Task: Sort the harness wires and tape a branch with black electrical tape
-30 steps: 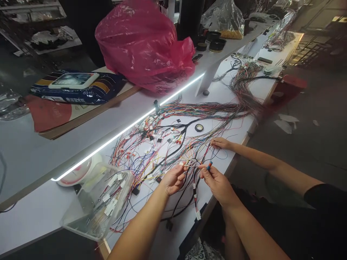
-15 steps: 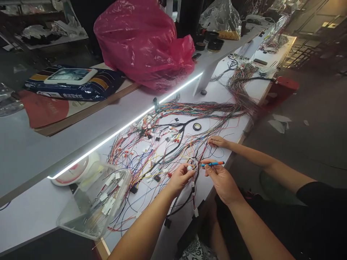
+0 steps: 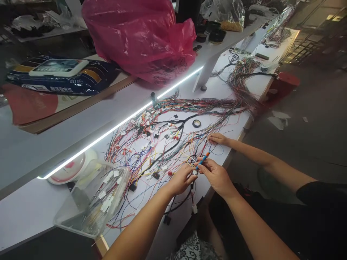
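Between the thumb and fingers of my left hand [image 3: 182, 179] is a small white connector [image 3: 195, 172] with dark holes in its face. My right hand [image 3: 217, 177] grips a blue and orange pen-like tool [image 3: 203, 160], tilted, with its lower end close to the connector. Thin wires run from around the connector into the wiring harness [image 3: 173, 148] spread on the white table [image 3: 117, 236]. Whether the tool's tip touches the connector is too small to tell.
Another person's hand [image 3: 217, 138] holds wires just beyond my right hand. A clear plastic box [image 3: 78, 231] of connectors stands at the left. Black tape [image 3: 196, 124] lies behind the harness. A shelf above carries a pink bag [image 3: 135, 39] and a wipes pack [image 3: 62, 76].
The tool has swung from nearly level to a steep slant, its lower end now near the connector. My hands are closer together, and the connector's holed face has turned towards the camera.
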Motion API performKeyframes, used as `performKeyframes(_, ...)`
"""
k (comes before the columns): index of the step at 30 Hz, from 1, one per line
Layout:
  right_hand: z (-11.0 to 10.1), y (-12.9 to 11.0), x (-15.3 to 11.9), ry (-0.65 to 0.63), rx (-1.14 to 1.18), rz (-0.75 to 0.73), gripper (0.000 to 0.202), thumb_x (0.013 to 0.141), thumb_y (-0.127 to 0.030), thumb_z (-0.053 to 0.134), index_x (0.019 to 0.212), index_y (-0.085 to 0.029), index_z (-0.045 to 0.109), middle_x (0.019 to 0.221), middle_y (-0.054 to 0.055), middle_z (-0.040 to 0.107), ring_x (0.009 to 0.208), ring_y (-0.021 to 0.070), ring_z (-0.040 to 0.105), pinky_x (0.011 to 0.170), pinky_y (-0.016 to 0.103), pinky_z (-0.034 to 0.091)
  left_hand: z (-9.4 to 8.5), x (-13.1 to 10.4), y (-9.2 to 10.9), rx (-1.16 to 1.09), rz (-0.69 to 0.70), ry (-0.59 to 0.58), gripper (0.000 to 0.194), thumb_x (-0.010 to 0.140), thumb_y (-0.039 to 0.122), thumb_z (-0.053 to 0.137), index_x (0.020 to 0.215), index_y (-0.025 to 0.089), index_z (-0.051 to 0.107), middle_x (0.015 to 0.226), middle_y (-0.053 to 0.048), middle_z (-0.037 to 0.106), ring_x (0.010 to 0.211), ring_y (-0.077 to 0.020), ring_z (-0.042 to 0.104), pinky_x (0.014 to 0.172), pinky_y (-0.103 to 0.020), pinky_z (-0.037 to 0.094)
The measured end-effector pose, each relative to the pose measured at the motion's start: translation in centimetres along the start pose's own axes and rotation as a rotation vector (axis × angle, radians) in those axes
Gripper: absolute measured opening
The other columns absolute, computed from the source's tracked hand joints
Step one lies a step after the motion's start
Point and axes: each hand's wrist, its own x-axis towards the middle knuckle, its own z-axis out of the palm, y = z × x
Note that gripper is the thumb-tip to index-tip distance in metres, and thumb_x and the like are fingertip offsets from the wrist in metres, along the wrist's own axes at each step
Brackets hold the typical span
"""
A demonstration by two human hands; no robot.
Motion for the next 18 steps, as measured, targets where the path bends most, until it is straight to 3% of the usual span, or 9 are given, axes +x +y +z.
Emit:
performKeyframes(6, -0.2, 0.2, 0.0, -0.087, 0.009, -0.017, 0.04, 0.084, -0.042, 0.06, 0.119, -0.024, 0.06, 0.108, 0.006, 0.07, 0.101, 0.0233, 0.065, 0.089, 0.04, 0.053, -0.3, 0.3, 0.4, -0.022, 0.016, -0.027, 0.027, 0.087, 0.028, 0.055, 0.113, 0.026, 0.064, 0.093, -0.007, 0.055, 0.09, -0.0231, 0.046, 0.086, -0.031, 0.033)
performKeyframes(18, -0.3, 0.8, 0.0, -0.079, 0.001, -0.037, 0.04, 0.086, -0.042, 0.058, 0.122, -0.025, 0.059, 0.112, 0.006, 0.069, 0.104, 0.0235, 0.064, 0.093, 0.04, 0.052, -0.7, 0.8, 1.3, -0.165, -0.018, -0.025, 0.022, 0.082, 0.027, 0.062, 0.103, 0.025, 0.069, 0.09, -0.008, 0.057, 0.093, -0.0246, 0.046, 0.093, -0.033, 0.033)
